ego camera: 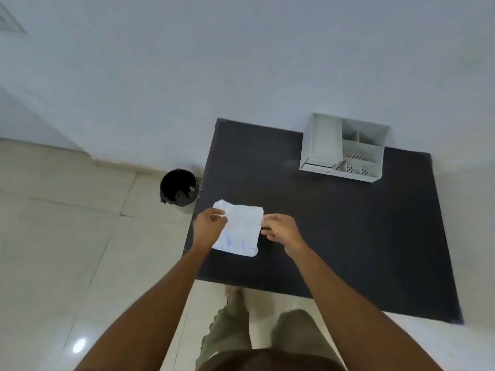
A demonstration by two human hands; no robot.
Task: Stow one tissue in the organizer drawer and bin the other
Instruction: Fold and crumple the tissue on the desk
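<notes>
A white tissue (pixel 241 228) with faint blue print lies at the left side of the dark table (pixel 348 236). My left hand (pixel 209 226) pinches its upper left corner, which is lifted. My right hand (pixel 281 231) sits at the tissue's right edge with fingers curled; whether it grips the edge is unclear. A white desk organizer (pixel 345 148) stands at the table's far side, its low drawer (pixel 320 164) at the front left. A black bin (pixel 179 186) stands on the floor beside the table's left edge. Only one tissue is visible.
The table stands against a pale wall. Beige floor tiles stretch to the left and in front. My legs and a foot (pixel 234 293) are below the table's near edge. The bin holds some crumpled scraps.
</notes>
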